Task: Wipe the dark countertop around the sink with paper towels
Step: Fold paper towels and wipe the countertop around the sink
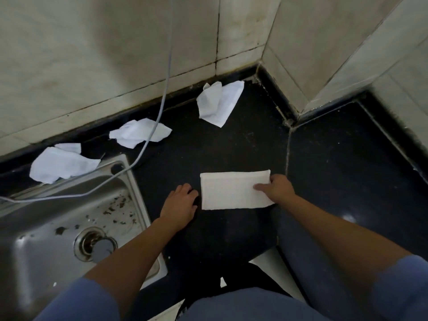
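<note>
— Blue sleeves (76,300) sit nearest us. Our right hand (276,188) pinches the folded paper towel (234,191), thumb on top, and it lies flat on the countertop (335,170) right of the sink (58,228).
— Our left hand (179,203) rests alongside, fingers loosely bent, empty. We'd press a palm flat and wipe overlapping strokes.

Pale, stained wall tiles (92,54) with dark grout meet at a corner; a grey cable (170,54) hangs down them.
</note>
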### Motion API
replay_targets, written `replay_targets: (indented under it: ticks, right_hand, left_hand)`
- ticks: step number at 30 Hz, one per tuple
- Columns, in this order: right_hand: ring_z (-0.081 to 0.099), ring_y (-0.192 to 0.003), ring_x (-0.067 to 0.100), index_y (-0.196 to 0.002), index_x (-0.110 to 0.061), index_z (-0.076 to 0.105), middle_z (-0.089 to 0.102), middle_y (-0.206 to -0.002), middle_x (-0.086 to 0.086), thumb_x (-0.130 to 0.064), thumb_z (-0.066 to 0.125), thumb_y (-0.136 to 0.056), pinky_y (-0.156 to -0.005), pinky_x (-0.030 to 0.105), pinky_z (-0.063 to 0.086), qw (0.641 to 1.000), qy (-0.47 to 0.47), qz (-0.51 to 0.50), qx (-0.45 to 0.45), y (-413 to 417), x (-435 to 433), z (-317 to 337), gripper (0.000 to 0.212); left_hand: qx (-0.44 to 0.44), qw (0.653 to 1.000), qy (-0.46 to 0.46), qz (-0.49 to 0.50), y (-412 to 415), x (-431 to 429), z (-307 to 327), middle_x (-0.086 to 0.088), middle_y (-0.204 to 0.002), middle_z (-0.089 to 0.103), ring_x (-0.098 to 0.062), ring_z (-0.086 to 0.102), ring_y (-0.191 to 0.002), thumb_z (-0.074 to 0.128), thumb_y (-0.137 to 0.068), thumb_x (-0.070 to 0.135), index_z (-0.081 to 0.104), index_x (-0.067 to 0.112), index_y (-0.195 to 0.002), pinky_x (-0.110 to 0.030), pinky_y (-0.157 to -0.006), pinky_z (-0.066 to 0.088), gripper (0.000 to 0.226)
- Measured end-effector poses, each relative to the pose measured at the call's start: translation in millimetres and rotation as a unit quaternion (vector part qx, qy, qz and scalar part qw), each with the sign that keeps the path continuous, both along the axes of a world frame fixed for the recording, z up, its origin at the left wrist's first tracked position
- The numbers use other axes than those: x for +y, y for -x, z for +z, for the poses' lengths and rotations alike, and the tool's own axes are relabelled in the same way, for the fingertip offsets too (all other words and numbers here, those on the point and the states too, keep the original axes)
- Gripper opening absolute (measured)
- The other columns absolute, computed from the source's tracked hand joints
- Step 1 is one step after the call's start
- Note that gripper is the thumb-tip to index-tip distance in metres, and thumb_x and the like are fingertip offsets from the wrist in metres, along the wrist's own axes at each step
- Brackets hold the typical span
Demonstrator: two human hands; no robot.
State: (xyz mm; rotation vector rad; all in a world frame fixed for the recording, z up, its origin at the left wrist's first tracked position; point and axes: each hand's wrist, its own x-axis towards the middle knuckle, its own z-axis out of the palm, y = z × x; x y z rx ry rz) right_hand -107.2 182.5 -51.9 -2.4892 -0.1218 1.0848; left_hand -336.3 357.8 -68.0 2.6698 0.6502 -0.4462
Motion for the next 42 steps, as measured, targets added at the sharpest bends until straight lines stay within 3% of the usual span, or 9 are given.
replay_targets:
  ticks: [4, 11, 16, 20, 24, 27, 30, 35, 42]
  right_hand:
    - [0.06, -0.078, 0.023, -0.072, -0.011, 0.059, 0.062, -0.082, 0.007, -0.018, 0.07, -0.08, -0.065, 0.03, 0.045, 0.996, -0.018, 0.048, -0.069, 8, 12, 8, 0.016]
    - [0.058, -0.077, 0.015, -0.068, -0.021, 0.055, 0.058, -0.081, -0.003, -0.018, 0.074, -0.077, -0.068, 0.027, 0.044, 0.988, -0.096, 0.123, -0.013, 59, 81, 17, 0.022]
    - [0.063, -0.082, 0.023, -0.081, -0.005, 0.067, 0.067, -0.084, 0.008, -0.018, 0.068, -0.08, -0.068, 0.029, 0.046, 0.984, -0.049, 0.172, 0.0, 91, 109, -9, 0.013]
    - [0.064, -0.071, 0.023, -0.065, -0.011, 0.058, 0.064, -0.07, 0.007, -0.032, 0.072, -0.081, -0.067, 0.033, 0.051, 0.982, -0.066, 0.179, 0.015, 98, 110, -20, 0.029]
    - [0.063, -0.095, 0.02, -0.11, -0.013, 0.063, 0.067, -0.104, 0.003, -0.036, 0.063, -0.089, -0.084, 0.031, 0.05, 0.969, -0.092, 0.223, -0.048, 85, 85, -12, 0.031]
    - [0.053, -0.113, 0.02, -0.121, -0.013, 0.06, 0.058, -0.122, 0.004, -0.025, 0.053, -0.095, -0.091, 0.034, 0.047, 0.9, -0.092, 0.377, -0.2, 68, 56, -8, 0.029]
    - [0.028, -0.14, 0.022, -0.143, -0.014, 0.04, 0.031, -0.153, 0.006, -0.031, 0.047, -0.097, -0.105, 0.039, 0.039, 0.834, -0.011, 0.506, -0.22, 56, 38, -16, 0.049]
    - [0.0, -0.149, 0.017, -0.153, -0.017, 0.013, -0.006, -0.162, 0.0, -0.039, 0.037, -0.101, -0.11, 0.043, 0.027, 0.807, 0.051, 0.549, -0.213, 48, 23, -25, 0.062]
    - [0.024, -0.14, 0.026, -0.138, -0.016, 0.045, 0.027, -0.154, 0.007, -0.043, 0.047, -0.095, -0.106, 0.041, 0.03, 0.811, 0.01, 0.536, -0.237, 36, 56, -13, 0.051]
  left_hand:
    - [0.006, 1.0, 0.001, 0.02, 8, 5, 2, -0.005, -0.131, 0.045, -0.024, 0.044, -0.118, 0.056, -0.09, 0.027, 0.054, 0.018, -0.125, -0.037, -0.096, 0.041, 0.036]
    - [0.008, 0.997, -0.002, 0.075, 31, 20, 7, -0.004, -0.124, 0.049, -0.022, 0.048, -0.113, 0.055, -0.09, 0.025, 0.056, 0.018, -0.123, -0.034, -0.092, 0.043, 0.033]
    - [0.012, 0.995, -0.003, 0.096, 48, 26, 12, -0.005, -0.124, 0.049, -0.023, 0.048, -0.113, 0.055, -0.09, 0.024, 0.055, 0.017, -0.124, -0.035, -0.092, 0.044, 0.034]
    - [0.012, 0.994, -0.003, 0.11, 52, 29, 10, -0.005, -0.123, 0.05, -0.022, 0.049, -0.112, 0.055, -0.091, 0.025, 0.055, 0.018, -0.124, -0.035, -0.091, 0.046, 0.034]
    - [-0.026, 0.995, -0.002, 0.094, 33, 23, 11, -0.004, -0.126, 0.048, -0.021, 0.048, -0.113, 0.053, -0.092, 0.026, 0.056, 0.017, -0.124, -0.034, -0.091, 0.046, 0.033]
    - [-0.063, 0.998, -0.01, 0.022, 8, 9, 10, -0.007, -0.138, 0.042, -0.023, 0.042, -0.122, 0.051, -0.093, 0.029, 0.052, 0.016, -0.129, -0.036, -0.097, 0.043, 0.038]
    - [-0.014, 0.998, -0.011, -0.06, -16, -5, 3, -0.01, -0.157, 0.016, -0.026, 0.019, -0.143, 0.047, -0.096, 0.034, 0.032, 0.017, -0.145, -0.041, -0.114, 0.027, 0.054]
    - [0.052, 0.994, -0.023, -0.096, -18, -3, -11, -0.004, -0.161, -0.001, -0.023, 0.004, -0.147, 0.046, -0.097, 0.034, 0.023, 0.018, -0.149, -0.042, -0.117, 0.02, 0.059]
    - [0.022, 0.999, -0.019, -0.045, -2, -7, 1, -0.006, -0.158, 0.016, -0.026, 0.018, -0.143, 0.051, -0.094, 0.034, 0.038, 0.017, -0.142, -0.042, -0.112, 0.027, 0.053]
